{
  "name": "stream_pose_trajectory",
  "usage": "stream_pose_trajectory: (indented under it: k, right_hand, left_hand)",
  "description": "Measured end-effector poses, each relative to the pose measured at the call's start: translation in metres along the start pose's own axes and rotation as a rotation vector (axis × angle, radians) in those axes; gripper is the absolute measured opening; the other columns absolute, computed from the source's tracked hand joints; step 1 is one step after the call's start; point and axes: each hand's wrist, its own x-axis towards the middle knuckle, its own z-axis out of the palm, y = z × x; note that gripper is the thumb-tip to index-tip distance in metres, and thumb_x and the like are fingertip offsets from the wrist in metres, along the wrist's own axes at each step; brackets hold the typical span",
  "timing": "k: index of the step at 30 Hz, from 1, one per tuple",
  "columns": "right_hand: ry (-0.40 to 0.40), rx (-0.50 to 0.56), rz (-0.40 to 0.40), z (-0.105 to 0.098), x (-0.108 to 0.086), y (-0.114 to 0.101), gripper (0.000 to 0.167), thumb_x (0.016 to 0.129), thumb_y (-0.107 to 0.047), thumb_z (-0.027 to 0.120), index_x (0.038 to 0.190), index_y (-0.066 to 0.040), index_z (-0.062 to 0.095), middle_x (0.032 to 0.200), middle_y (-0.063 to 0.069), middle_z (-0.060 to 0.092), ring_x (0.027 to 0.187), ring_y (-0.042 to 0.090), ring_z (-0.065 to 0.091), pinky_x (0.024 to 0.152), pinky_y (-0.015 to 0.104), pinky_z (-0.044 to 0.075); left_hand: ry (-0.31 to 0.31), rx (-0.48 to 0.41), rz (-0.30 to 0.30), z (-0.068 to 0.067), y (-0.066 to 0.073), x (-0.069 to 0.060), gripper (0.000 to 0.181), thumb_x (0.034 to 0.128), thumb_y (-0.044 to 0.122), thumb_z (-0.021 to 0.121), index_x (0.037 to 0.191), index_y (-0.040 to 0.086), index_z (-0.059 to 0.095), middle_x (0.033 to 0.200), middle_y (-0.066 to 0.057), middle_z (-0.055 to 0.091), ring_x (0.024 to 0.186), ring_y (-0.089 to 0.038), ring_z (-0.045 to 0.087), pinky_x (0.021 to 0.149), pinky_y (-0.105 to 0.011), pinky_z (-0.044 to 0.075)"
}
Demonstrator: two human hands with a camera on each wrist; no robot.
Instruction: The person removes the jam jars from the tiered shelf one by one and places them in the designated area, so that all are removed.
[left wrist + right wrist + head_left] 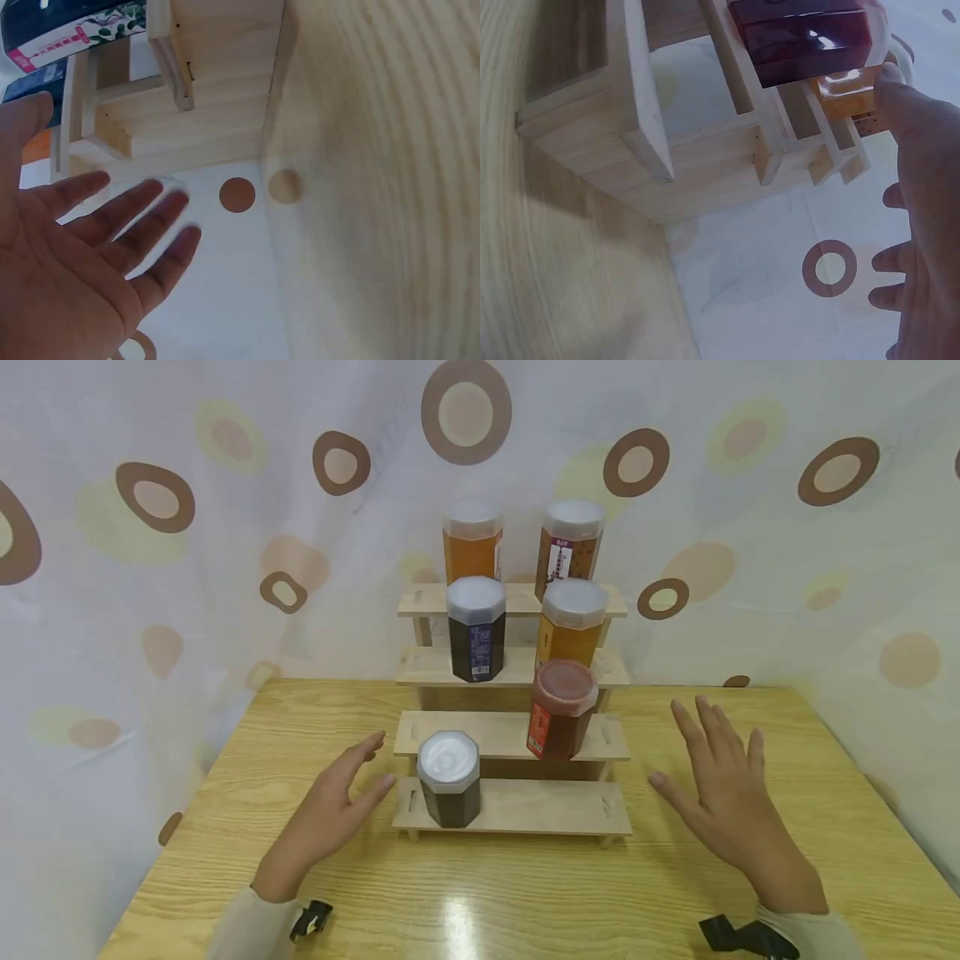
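A stepped wooden rack stands on the table, bearing several lidded jars. On its lowest step, at the left, sits a dark jar with a clear lid; one step up, at the right, is a dark red jar. Above them are a black jar, an amber jar, an orange jar and a brown speckled jar. My left hand hovers just left of the rack, fingers extended, holding nothing. To the rack's right, my right hand is spread and touches nothing.
The wood-grain table stretches to both sides and in front of the rack. Behind it hangs a pale sheet patterned with brown and yellow circles. Black straps sit at both wrists.
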Motion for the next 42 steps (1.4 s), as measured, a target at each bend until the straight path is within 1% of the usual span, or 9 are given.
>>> stream_pose_trajectory:
  k: [4,9,17,24,28,31,36,39,42]
  right_hand:
    - [0.03,0.027,-0.025,-0.004,0.01,-0.002,0.081,0.105,-0.042,0.059,0.166,-0.012,0.016,0.167,0.027,0.015,0.153,0.05,0.012,0.11,0.079,-0.006]
    - [0.071,0.068,-0.059,-0.014,0.029,-0.008,0.077,0.106,-0.043,0.056,0.166,-0.012,0.018,0.167,0.027,0.017,0.152,0.051,0.012,0.111,0.078,-0.006]
    - [0.085,0.097,-0.093,-0.034,0.071,-0.014,0.073,0.108,-0.044,0.051,0.165,-0.01,0.021,0.166,0.028,0.018,0.151,0.053,0.013,0.111,0.079,-0.003]
    - [0.076,0.212,-0.108,-0.048,0.106,-0.017,0.071,0.109,-0.042,0.05,0.164,-0.007,0.023,0.168,0.024,0.018,0.154,0.048,0.01,0.11,0.079,-0.007]
    - [0.064,0.299,-0.12,-0.056,0.131,-0.018,0.071,0.107,-0.033,0.058,0.163,-0.004,0.025,0.162,0.025,0.03,0.154,0.042,0.014,0.117,0.072,0.003]
    - [0.044,0.346,-0.1,-0.061,0.149,-0.02,0.073,0.105,-0.028,0.061,0.163,-0.003,0.024,0.143,0.024,0.046,0.148,0.038,0.027,0.12,0.063,0.014]
    - [0.012,0.331,-0.031,-0.069,0.172,-0.024,0.074,0.105,-0.03,0.06,0.165,-0.009,0.022,0.153,0.019,0.041,0.13,0.04,0.046,0.101,0.055,0.044]
    - [0.0,0.342,0.003,-0.074,0.184,-0.028,0.073,0.105,-0.033,0.06,0.165,-0.012,0.023,0.166,0.015,0.027,0.134,0.047,0.047,0.097,0.06,0.048]
    - [-0.009,0.369,0.03,-0.077,0.198,-0.033,0.072,0.105,-0.035,0.059,0.165,-0.015,0.024,0.165,0.017,0.029,0.133,0.05,0.049,0.095,0.067,0.048]
  left_hand:
    - [-0.027,-0.034,-0.039,0.007,-0.005,-0.001,0.044,0.1079,0.024,0.059,0.145,0.002,0.053,0.127,-0.011,0.067,0.109,-0.025,0.066,0.088,-0.045,0.056]
    - [-0.12,-0.056,-0.11,0.015,-0.01,-0.003,0.038,0.1061,0.027,0.063,0.139,0.008,0.059,0.105,0.001,0.07,0.096,-0.014,0.066,0.083,-0.034,0.056]
    - [-0.2,-0.279,-0.08,0.021,-0.01,-0.004,0.037,0.102,0.017,0.069,0.131,0.003,0.051,0.092,-0.004,0.062,0.079,-0.017,0.061,0.072,-0.03,0.054]
    - [-0.22,-0.311,-0.073,0.025,-0.011,-0.002,0.032,0.101,0.015,0.07,0.127,0.006,0.054,0.085,-0.003,0.058,0.069,-0.012,0.054,0.062,-0.025,0.048]
    - [-0.235,-0.348,-0.078,0.027,-0.015,0.0,0.032,0.1005,0.013,0.07,0.128,0.006,0.055,0.082,-0.004,0.058,0.067,-0.011,0.054,0.059,-0.024,0.047]
    - [-0.256,-0.393,-0.083,0.028,-0.017,0.001,0.033,0.1006,0.011,0.07,0.129,0.004,0.055,0.08,-0.005,0.058,0.066,-0.011,0.054,0.057,-0.024,0.047]
    - [-0.291,-0.445,-0.112,0.028,-0.018,0.002,0.036,0.1008,0.01,0.069,0.132,0.002,0.053,0.074,-0.002,0.056,0.061,-0.009,0.049,0.054,-0.023,0.043]
    - [-0.3,-0.473,-0.138,0.027,-0.019,0.003,0.039,0.0991,0.009,0.071,0.133,0.002,0.054,0.07,0.0,0.053,0.058,-0.007,0.044,0.053,-0.022,0.04]
    - [-0.298,-0.486,-0.158,0.026,-0.019,0.004,0.041,0.0973,0.008,0.073,0.134,0.001,0.055,0.069,0.0,0.051,0.057,-0.007,0.042,0.053,-0.022,0.039]
